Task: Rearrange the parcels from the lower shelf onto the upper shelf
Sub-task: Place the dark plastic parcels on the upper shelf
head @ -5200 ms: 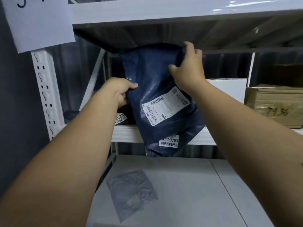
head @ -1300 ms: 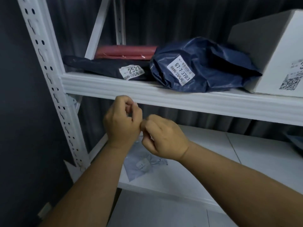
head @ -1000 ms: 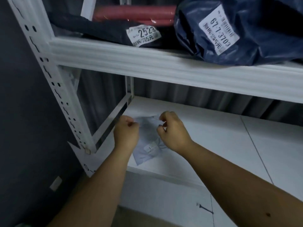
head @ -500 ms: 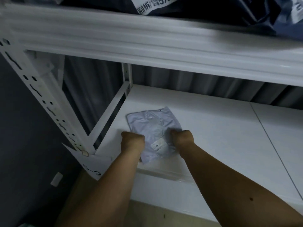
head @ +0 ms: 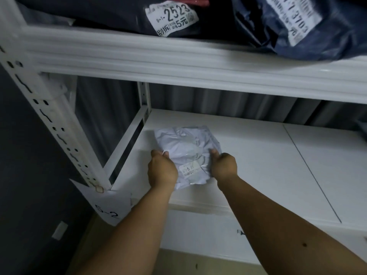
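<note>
A small grey plastic parcel (head: 186, 147) with a white label lies on the white lower shelf (head: 258, 165), near its front left corner. My left hand (head: 161, 170) grips the parcel's left edge and my right hand (head: 223, 165) grips its right edge, both near the front. Whether the parcel has left the shelf surface I cannot tell. On the upper shelf (head: 178, 62) lie a black parcel (head: 123, 14) labelled 2523 and a dark blue parcel (head: 309, 26) to its right.
The white perforated upright post (head: 49, 120) stands at the left with a diagonal brace behind it. A paper tag (head: 107, 207) marked 5-2 hangs at the post's foot. A dark wall is further left. A red parcel (head: 198, 0) peeks behind the black one.
My hands dropped from below the upper shelf to the lower shelf and closed on the grey parcel's two sides. Earlier I set the blue parcel on the upper shelf.
</note>
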